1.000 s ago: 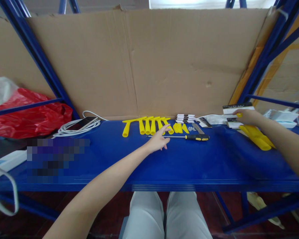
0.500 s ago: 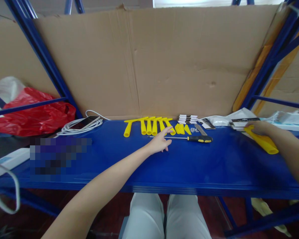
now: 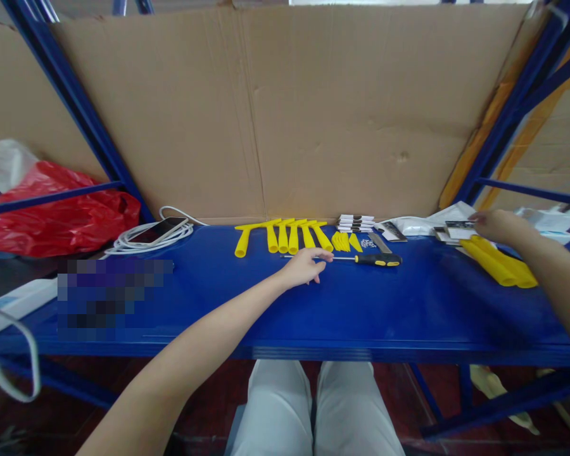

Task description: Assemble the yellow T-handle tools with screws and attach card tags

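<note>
Landmark: black-and-yellow-handled screwdriver (image 3: 379,259), lying on blue metal shelf (image 3: 361,310). Left hand (image 3: 304,267) over its shaft, fingers loosely spread, grasping nothing; contact unclear. Behind: row of yellow plastic T-shaped pieces (image 3: 293,237), flat yellow blades (image 3: 342,241), stacked white-and-black packets (image 3: 356,223). Well right: right hand (image 3: 501,228), fingers curled at white-and-black cards (image 3: 456,232), hold unclear; yellow tubes (image 3: 498,263) just below it.

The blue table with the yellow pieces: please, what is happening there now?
A person sits at the blue table. The right hand is at some small flat packs, close to two yellow tubes. The left hand is by the screwdriver shaft, fingers spread. Yellow handles lie in a row near the cardboard.
</note>
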Tool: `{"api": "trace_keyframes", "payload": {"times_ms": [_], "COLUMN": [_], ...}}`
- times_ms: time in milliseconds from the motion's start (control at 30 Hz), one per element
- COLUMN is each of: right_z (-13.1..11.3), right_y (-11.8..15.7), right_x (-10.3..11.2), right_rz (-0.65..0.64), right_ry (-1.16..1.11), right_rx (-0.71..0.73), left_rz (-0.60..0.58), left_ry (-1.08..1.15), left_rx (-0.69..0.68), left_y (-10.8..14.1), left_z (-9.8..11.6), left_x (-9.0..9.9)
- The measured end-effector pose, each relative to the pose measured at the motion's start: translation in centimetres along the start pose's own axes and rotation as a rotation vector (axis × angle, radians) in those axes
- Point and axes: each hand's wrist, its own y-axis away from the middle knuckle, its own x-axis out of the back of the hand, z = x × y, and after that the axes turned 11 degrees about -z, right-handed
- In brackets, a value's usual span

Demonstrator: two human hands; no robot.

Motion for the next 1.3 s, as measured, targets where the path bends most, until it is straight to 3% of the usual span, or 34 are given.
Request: {"api": "trace_keyframes", "payload": {"times_ms": [33, 100, 267, 367, 467, 633, 733, 867, 1033, 1300], "right_z": [-1.1, -3.9, -11.0, -14.2, -16.1, -16.9, -16.8, -17.5, -18.9, -18.6], "right_y": [0.6, 1.9, 4.5, 5.2, 5.7, 6.8, 7.5, 8.2, 9.3, 9.4], "right_x": [0.6, 1.8, 3.3, 2.7, 0.8, -3.6, -4.9, -5.0, -5.0, -5.1], "right_rz": [-0.065, -0.047, 0.142, 0.183, 0.202, 0.116, 0.048, -0.006, -0.094, -0.130], "right_ry": [0.016, 0.002, -0.234, -0.400, -0.478, -0.503, -0.518, -0.557, -0.527, -0.479], "right_rx": [-0.029, -0.031, 0.093, 0.190, 0.281, 0.375, 0.463, 0.618, 0.760, 0.764], "left_rz": [-0.002, 0.001, 0.153, 0.224, 0.239, 0.176, 0.119, 0.064, 0.115, 0.219], "left_ry": [-0.012, -0.049, -0.341, -0.538, -0.662, -0.775, -0.798, -0.772, -0.741, -0.880], "left_rx": [-0.009, -0.026, -0.142, -0.142, -0.129, -0.103, -0.076, 0.019, 0.080, 0.010], "left_y": [-0.1, -0.3, -0.6, -0.6, -0.6, -0.8, -0.6, -0.4, -0.1, -0.4], "left_z": [-0.1, -0.4, -0.9, -1.1, -1.4, -2.2, -2.2, -1.9, -1.4, -0.4], "left_x": [0.0, 0.1, 0.7, 1.2, 1.5, 1.3, 0.9, 0.7, 0.8, 0.8]}}
